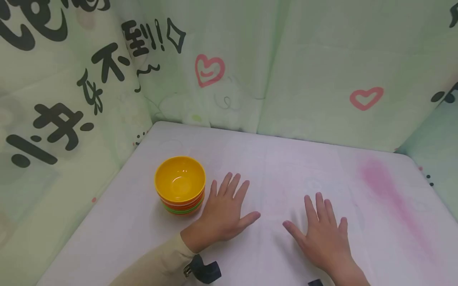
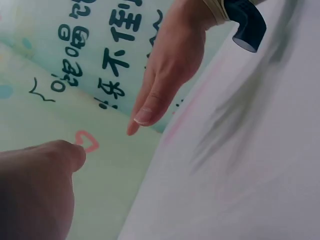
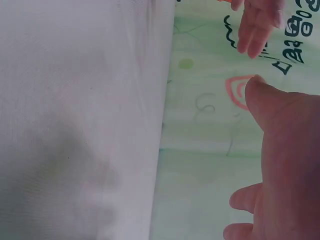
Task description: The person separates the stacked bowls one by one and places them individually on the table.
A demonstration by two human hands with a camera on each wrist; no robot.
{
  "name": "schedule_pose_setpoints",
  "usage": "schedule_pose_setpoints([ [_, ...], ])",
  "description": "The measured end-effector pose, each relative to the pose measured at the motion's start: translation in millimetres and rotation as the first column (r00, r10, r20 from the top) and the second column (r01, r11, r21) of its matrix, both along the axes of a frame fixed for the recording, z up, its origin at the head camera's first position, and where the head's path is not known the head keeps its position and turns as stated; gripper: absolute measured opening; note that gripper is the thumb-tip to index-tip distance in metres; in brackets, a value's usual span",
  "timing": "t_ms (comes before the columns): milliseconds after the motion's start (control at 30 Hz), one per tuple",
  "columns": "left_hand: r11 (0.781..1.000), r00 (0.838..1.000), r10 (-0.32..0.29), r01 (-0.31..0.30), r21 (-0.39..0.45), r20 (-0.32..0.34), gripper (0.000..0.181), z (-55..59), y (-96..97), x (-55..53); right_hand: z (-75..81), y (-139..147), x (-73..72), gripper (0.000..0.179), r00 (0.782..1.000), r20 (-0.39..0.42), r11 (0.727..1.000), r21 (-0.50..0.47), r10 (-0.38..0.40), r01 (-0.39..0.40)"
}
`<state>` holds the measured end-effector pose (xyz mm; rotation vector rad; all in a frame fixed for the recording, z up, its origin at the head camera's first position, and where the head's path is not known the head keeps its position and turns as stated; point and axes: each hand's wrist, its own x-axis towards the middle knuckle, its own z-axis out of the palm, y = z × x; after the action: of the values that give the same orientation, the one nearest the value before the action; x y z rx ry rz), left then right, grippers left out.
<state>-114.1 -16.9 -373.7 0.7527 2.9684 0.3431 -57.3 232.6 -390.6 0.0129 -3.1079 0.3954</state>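
A stack of bowls (image 1: 180, 180) stands on the left part of the table, a yellow one on top and orange and green rims showing below it. Just right of the stack, my left hand (image 1: 223, 212) hovers palm down with its fingers spread and holds nothing. My right hand (image 1: 323, 238) is farther right, over the table too, fingers spread and nothing in it. In the left wrist view the left hand (image 2: 35, 185) shows at the lower left, with the right hand (image 2: 172, 60) beyond. The right wrist view shows the right hand (image 3: 295, 155) at its right edge.
The table (image 1: 272, 171) has a white cover with a pink smear at the right. Pale green curtains (image 1: 304, 59) with dark lettering and red hearts enclose its back and sides. A dark wrist mount (image 1: 204, 270) sits on the left sleeve.
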Motion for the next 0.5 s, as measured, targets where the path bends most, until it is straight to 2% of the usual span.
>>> schedule_pose_setpoints([
  [133, 0.995, 0.998, -0.039, 0.044, 0.088, -0.055, 0.082, 13.5, -3.8, 3.5, 4.2, 0.3, 0.4, 0.101, 0.999, -0.044, 1.000, -0.024, 0.012, -0.013],
  [233, 0.975, 0.988, -0.093, 0.115, 0.188, -0.122, 0.079, 23.5, -8.8, 5.6, 8.5, -0.5, -1.0, 0.101, 0.995, -0.097, 0.999, -0.041, 0.031, -0.035],
  [367, 0.924, 0.963, -0.157, 0.221, 0.312, -0.217, 0.075, 37.1, -18.1, 7.1, 18.4, -2.7, -5.7, 0.100, 0.987, -0.148, 0.993, -0.099, 0.054, -0.069],
  [500, 0.875, 0.937, -0.175, 0.289, 0.389, -0.304, 0.077, 49.8, -30.1, 8.0, 30.2, -7.2, -9.1, 0.102, 0.987, -0.151, 0.975, -0.203, 0.062, -0.092],
])
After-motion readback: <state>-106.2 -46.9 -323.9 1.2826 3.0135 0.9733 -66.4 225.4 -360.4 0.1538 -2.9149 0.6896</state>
